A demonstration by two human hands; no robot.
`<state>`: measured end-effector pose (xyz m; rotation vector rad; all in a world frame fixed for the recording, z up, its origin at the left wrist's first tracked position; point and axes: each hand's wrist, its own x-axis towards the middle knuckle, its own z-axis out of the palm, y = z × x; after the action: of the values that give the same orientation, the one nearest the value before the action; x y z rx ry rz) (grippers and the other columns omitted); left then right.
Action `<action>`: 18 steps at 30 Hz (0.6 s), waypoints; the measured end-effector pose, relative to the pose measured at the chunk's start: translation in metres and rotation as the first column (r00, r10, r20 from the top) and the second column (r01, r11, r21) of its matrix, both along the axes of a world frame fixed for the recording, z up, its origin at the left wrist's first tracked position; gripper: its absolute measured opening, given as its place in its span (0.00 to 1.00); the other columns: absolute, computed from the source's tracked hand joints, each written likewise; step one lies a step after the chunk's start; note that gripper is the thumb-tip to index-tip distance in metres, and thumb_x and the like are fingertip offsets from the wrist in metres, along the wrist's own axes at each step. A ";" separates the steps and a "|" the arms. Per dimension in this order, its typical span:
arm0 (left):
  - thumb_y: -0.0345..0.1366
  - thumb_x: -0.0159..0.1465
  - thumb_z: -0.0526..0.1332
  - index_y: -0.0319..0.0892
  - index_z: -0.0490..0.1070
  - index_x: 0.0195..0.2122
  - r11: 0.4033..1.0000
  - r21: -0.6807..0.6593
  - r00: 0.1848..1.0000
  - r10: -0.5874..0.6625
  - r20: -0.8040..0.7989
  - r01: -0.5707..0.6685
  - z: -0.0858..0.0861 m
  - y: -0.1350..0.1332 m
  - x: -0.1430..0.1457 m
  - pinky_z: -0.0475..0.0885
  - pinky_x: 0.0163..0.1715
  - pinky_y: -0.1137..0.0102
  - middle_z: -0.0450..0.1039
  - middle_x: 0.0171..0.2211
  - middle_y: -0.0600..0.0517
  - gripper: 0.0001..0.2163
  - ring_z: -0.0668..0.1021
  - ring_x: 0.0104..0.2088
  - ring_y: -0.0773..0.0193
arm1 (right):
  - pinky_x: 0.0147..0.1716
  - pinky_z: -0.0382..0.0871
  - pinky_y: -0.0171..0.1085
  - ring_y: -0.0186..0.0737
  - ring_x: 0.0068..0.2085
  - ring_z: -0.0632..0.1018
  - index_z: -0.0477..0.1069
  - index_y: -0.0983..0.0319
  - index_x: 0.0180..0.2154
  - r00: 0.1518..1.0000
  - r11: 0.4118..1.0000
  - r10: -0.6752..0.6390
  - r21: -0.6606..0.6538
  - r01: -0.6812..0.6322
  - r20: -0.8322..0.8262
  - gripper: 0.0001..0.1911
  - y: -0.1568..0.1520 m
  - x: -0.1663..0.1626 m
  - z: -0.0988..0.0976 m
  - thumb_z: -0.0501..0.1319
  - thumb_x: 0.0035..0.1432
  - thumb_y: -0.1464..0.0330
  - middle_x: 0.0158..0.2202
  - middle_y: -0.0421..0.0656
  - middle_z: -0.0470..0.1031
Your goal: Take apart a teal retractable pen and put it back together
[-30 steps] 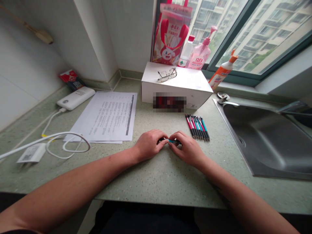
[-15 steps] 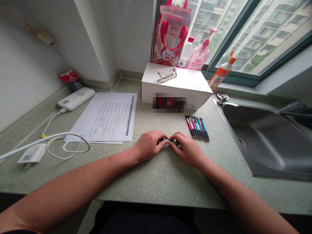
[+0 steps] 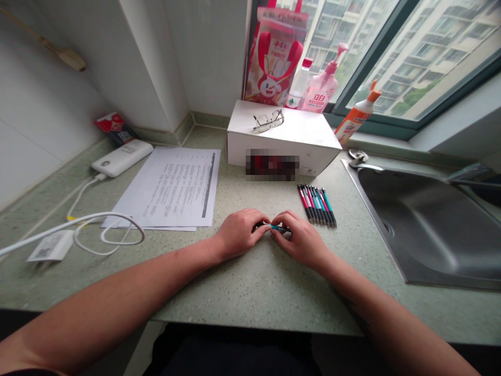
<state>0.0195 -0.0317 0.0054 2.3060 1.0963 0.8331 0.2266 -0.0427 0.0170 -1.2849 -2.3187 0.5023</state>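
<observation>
Between my two hands, low over the counter, lies a pen (image 3: pixel 276 227) with black and teal parts, held roughly level. My left hand (image 3: pixel 243 230) pinches its left part between thumb and fingers. On its right part, my right hand (image 3: pixel 297 237) is closed in a similar grip. My fingers cover much of the pen, so whether its parts are joined or separate I cannot tell. Just beyond my right hand, several pens (image 3: pixel 317 205) in red, white, teal and black lie side by side in a row, their black grips toward me.
A white box (image 3: pixel 274 143) with glasses (image 3: pixel 268 121) on top stands behind the hands. Printed sheets (image 3: pixel 168 188), a white power bank (image 3: pixel 123 158), a cable (image 3: pixel 117 222) and a charger (image 3: pixel 50 246) lie left. At right is a steel sink (image 3: pixel 434 224); bottles (image 3: pixel 319 91) stand by the window.
A little more of the pen's teal part shows between my fingertips. Both hands stay in nearly the same place, and the row of pens is unmoved.
</observation>
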 end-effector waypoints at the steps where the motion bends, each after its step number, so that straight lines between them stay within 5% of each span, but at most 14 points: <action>1: 0.35 0.67 0.60 0.41 0.75 0.41 1.000 0.000 1.000 0.000 -0.002 0.000 0.000 0.000 0.000 0.72 0.42 0.64 0.78 0.38 0.50 0.06 0.78 0.40 0.60 | 0.38 0.70 0.40 0.40 0.39 0.77 0.68 0.59 0.40 1.000 1.000 0.001 0.001 -0.001 0.000 0.04 0.000 0.000 0.000 0.58 0.64 0.66 0.40 0.44 0.74; 18: 0.35 0.67 0.60 0.41 0.75 0.41 1.000 0.006 1.000 -0.004 0.012 0.004 -0.001 0.001 0.000 0.72 0.41 0.64 0.78 0.38 0.50 0.05 0.78 0.39 0.60 | 0.38 0.70 0.40 0.41 0.39 0.77 0.69 0.59 0.40 1.000 1.000 0.004 -0.005 -0.004 0.009 0.04 0.000 0.000 -0.001 0.58 0.64 0.66 0.40 0.44 0.74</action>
<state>0.0191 -0.0311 0.0041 2.3037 1.0853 0.8490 0.2269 -0.0422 0.0162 -1.2875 -2.3290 0.5052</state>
